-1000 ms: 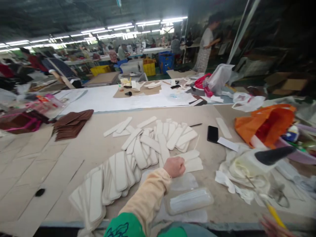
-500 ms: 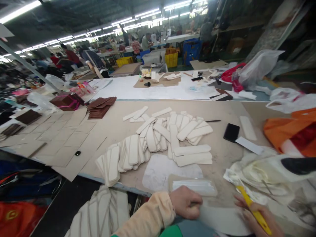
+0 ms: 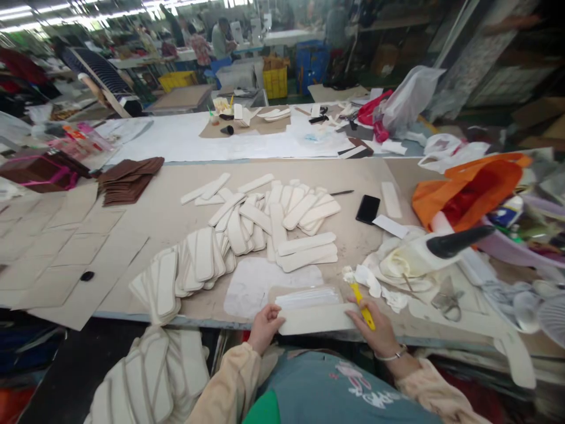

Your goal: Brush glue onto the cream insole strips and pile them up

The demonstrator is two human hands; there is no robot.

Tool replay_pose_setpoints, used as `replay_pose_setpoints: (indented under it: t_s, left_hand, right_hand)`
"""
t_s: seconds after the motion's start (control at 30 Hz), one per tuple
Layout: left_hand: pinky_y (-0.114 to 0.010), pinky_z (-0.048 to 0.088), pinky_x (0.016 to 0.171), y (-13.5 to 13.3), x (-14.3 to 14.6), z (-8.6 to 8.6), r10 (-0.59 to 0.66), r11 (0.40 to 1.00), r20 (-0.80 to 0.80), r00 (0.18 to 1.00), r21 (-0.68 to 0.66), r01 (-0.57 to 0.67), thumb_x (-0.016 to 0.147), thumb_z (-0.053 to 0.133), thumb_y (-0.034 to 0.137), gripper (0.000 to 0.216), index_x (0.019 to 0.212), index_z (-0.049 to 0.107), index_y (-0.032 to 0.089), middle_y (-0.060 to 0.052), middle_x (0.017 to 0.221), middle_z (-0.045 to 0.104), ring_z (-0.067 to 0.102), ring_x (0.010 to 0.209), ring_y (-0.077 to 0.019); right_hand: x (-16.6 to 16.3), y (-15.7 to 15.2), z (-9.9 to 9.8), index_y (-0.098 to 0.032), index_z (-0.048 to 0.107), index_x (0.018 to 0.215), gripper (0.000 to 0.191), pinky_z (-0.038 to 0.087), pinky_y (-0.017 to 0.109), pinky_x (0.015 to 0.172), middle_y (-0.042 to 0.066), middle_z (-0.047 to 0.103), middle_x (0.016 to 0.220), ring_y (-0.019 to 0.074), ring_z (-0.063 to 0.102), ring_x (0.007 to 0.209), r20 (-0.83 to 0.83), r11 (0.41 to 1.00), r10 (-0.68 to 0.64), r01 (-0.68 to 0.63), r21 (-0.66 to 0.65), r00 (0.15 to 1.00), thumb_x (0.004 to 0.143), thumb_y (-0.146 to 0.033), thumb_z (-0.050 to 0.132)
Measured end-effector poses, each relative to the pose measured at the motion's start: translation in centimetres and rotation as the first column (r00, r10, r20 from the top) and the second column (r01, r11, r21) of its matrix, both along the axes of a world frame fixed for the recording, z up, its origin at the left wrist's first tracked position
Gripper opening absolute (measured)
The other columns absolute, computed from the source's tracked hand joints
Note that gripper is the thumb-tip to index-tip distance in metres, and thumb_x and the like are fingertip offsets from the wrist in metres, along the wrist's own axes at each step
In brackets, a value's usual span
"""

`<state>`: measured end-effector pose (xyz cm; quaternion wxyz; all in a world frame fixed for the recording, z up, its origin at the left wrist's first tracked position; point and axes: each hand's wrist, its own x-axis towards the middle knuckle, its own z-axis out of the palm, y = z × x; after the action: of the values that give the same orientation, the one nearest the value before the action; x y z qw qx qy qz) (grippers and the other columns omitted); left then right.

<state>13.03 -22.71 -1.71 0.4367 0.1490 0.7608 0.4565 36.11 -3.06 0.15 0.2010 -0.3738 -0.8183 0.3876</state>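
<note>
A long cream strip with rounded ends is held level at the table's front edge. My left hand pinches its left end between thumb and fingers. At the strip's right end is my right hand, which also grips a yellow-handled brush with its whitish tip pointing up and away. Just beyond the strip lies a beige panel with shiny white strips on it, partly covered. Under that panel's far side spreads a whitish sheet.
Cream strips are heaped mid-table, with more piled low at left. Brown pieces are stacked at left. On the right are a phone, a white bottle with a black nozzle and an orange bag.
The camera view has turned right and levelled. My hands have come to opposite ends of the cream strip, which has moved up beside the panel. The brush stays in my right hand.
</note>
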Motion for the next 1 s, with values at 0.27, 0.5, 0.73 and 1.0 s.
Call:
replay_pose_setpoints:
  t_s: [0.27, 0.5, 0.73, 1.0]
  left_hand:
    - [-0.025, 0.039, 0.063, 1.5, -2.7, -0.7, -0.058, 0.966, -0.367, 0.928, -0.256, -0.041, 0.069, 0.060, 0.029, 0.025, 0.089, 0.048, 0.020, 0.004, 0.065, 0.058, 0.055, 0.063, -0.0125]
    - [-0.025, 0.037, 0.063, 2.3, -3.2, -1.4, -0.180, 0.934, -0.417, 0.891, -0.358, 0.021, 0.072, 0.058, 0.028, 0.026, 0.095, 0.049, 0.019, 0.002, 0.067, 0.060, 0.056, 0.065, -0.0139]
    - [-0.023, 0.037, 0.063, 2.4, -3.6, -2.2, -0.250, 0.908, -0.425, 0.870, -0.415, 0.058, 0.074, 0.058, 0.028, 0.031, 0.103, 0.049, 0.019, 0.002, 0.067, 0.060, 0.057, 0.065, -0.0129]
    - [-0.022, 0.037, 0.065, 2.1, -3.7, -2.9, -0.307, 0.903, -0.455, 0.836, -0.417, 0.104, 0.075, 0.057, 0.026, 0.027, 0.100, 0.053, 0.018, 0.003, 0.067, 0.058, 0.055, 0.068, -0.0112]
  right_hand:
    - [-4.0, 1.0, -2.8, -0.023, 0.041, 0.082, 0.014, 0.051, 0.035, 0.069, 0.010, 0.065, 0.103, 0.0227, 0.065, 0.085, 0.004, 0.990, 0.053, -0.053, 0.134, 0.999, 0.081, -0.034, 0.050]
    - [-4.4, 1.5, -4.9, -0.023, 0.041, 0.082, 0.014, 0.051, 0.036, 0.072, 0.010, 0.065, 0.101, 0.0228, 0.064, 0.088, 0.057, 0.988, 0.055, -0.063, 0.138, 0.997, 0.082, -0.035, 0.048]
    - [-4.7, 1.8, -5.9, -0.022, 0.041, 0.083, 0.015, 0.051, 0.036, 0.071, 0.010, 0.065, 0.097, 0.0225, 0.064, 0.086, 0.073, 0.979, 0.066, -0.079, 0.188, 0.995, 0.083, -0.035, 0.048]
    - [-5.1, 2.1, -7.1, -0.022, 0.042, 0.084, 0.010, 0.051, 0.038, 0.071, 0.011, 0.064, 0.096, 0.0231, 0.063, 0.085, 0.075, 0.969, 0.070, -0.086, 0.231, 0.995, 0.082, -0.029, 0.048]
